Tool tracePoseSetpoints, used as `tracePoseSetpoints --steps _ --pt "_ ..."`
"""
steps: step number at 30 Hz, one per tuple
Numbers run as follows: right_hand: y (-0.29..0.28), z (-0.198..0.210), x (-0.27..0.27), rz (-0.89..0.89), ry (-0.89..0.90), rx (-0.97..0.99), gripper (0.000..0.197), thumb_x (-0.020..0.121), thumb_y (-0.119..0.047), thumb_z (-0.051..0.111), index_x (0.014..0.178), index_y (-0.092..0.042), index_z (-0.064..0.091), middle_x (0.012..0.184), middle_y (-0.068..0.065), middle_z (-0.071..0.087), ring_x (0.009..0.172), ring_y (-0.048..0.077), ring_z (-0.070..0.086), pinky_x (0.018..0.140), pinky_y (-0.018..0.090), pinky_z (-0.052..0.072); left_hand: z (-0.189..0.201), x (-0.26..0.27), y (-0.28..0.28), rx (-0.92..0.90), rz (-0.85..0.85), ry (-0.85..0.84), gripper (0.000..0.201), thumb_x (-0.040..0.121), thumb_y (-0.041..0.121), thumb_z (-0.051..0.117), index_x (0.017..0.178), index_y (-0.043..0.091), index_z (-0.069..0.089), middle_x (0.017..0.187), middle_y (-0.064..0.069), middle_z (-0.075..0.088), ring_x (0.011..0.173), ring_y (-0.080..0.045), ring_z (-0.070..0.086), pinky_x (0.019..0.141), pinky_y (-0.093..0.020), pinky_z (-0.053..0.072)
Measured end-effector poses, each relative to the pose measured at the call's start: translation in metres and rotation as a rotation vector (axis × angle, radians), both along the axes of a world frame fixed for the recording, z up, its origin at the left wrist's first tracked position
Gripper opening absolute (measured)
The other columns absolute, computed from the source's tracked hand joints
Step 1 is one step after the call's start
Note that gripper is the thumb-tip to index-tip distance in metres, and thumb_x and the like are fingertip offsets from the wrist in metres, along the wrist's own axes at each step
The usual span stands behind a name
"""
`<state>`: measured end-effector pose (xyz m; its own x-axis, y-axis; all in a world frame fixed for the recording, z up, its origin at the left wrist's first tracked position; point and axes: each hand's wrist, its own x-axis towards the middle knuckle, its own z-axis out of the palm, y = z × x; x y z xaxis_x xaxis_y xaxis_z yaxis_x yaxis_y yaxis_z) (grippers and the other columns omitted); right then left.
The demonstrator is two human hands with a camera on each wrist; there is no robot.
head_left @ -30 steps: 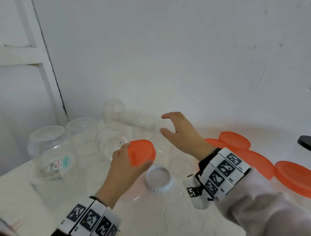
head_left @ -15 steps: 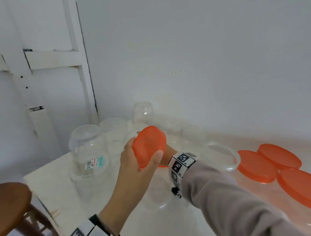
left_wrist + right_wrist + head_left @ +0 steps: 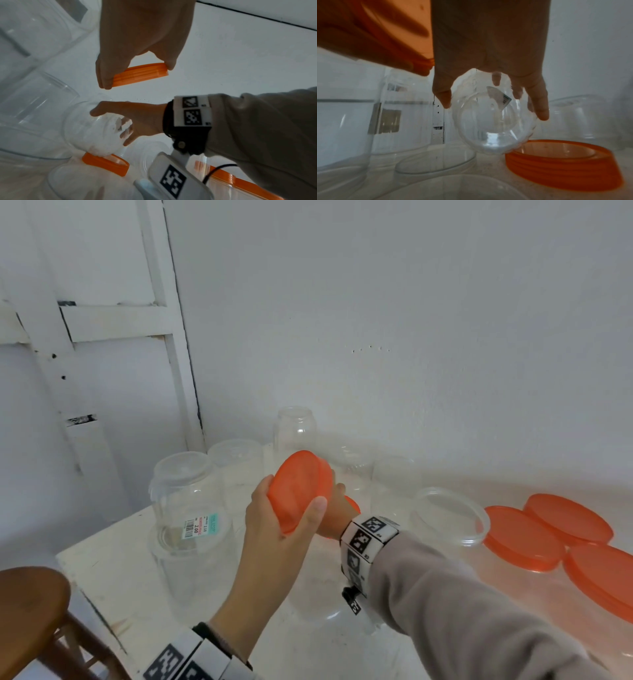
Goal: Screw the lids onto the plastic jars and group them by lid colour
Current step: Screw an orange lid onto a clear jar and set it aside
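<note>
Currently, the left hand (image 3: 274,529) grips a small orange lid (image 3: 298,489) by its rim, thumb on one edge and fingers on the opposite edge, and holds it tilted in the air above the tabletop (image 3: 102,563). The right hand (image 3: 137,119) reaches beneath and past that lid; its thumb and fingers are curled round a small clear jar (image 3: 493,121), which it holds clear of the tabletop with the mouth facing the wrist camera. The held lid is above the jar and apart from it. A second small orange lid (image 3: 556,163) lies rim-up on the tabletop, just beneath the jar. Larger clear jars (image 3: 191,508) stand to the left, one bearing a price label (image 3: 202,527). Three large orange lids (image 3: 524,537) sit to the right, beside a wide open jar mouth (image 3: 448,517). A wooden stool (image 3: 27,611) is beside the tabletop's left corner.
</note>
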<state>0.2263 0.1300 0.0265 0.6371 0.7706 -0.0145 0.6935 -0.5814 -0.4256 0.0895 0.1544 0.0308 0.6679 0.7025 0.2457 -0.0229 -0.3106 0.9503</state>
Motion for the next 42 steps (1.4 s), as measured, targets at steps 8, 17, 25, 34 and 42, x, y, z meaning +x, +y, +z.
tracePoseSetpoints --steps 8,17,25,34,42 --pt "-0.063 0.014 -0.002 -0.126 0.076 0.188 0.087 0.066 -0.052 0.076 0.136 -0.02 0.035 0.128 0.001 0.042 0.12 0.023 0.036 0.093 0.037 0.039 0.004 0.006 -0.002 -0.024 0.007 0.013 0.106 0.057 0.077 0.051 0.147 0.03 0.021 0.144 0.002 0.037 0.12 -0.016 0.044 0.09 -0.029 0.037" --pt "-0.153 0.012 -0.014 -0.19 0.294 0.113 0.111 0.056 -0.042 0.084 0.147 -0.025 0.021 0.125 -0.007 0.029 0.118 0.014 0.041 0.089 0.028 0.044 0.004 0.01 -0.018 -0.007 -0.083 0.024 0.104 0.059 0.075 0.057 0.146 0.028 0.024 0.139 0.001 0.04 0.121 -0.016 0.045 0.092 -0.027 0.035" --pt "-0.219 -0.006 -0.033 -0.201 0.431 0.208 0.105 0.067 -0.032 0.086 0.147 -0.032 0.017 0.132 -0.008 0.032 0.121 0.004 0.036 0.085 0.015 0.037 0.008 0.008 -0.045 0.052 -0.231 0.099 0.109 0.052 0.073 0.062 0.145 0.028 0.027 0.136 0.004 0.042 0.115 -0.012 0.048 0.089 -0.023 0.034" --pt "-0.256 -0.03 -0.047 -0.216 0.585 0.306 0.109 0.067 -0.03 0.087 0.144 -0.031 0.01 0.151 -0.008 0.023 0.142 0.011 0.021 0.117 0.038 0.026 -0.002 0.01 -0.079 0.22 -0.493 0.253 0.097 0.069 0.055 0.076 0.146 0.025 0.026 0.139 0.009 0.035 0.123 -0.008 0.039 0.095 -0.022 0.032" --pt "-0.276 -0.039 -0.049 -0.248 0.604 0.274 0.114 0.064 -0.028 0.088 0.148 -0.033 0.012 0.143 -0.017 0.036 0.135 0.009 0.032 0.102 0.023 0.029 -0.007 0.018 -0.101 0.366 -0.634 0.374 0.109 0.066 0.061 0.076 0.15 0.024 0.017 0.149 0.005 0.028 0.127 -0.008 0.035 0.097 -0.024 0.033"
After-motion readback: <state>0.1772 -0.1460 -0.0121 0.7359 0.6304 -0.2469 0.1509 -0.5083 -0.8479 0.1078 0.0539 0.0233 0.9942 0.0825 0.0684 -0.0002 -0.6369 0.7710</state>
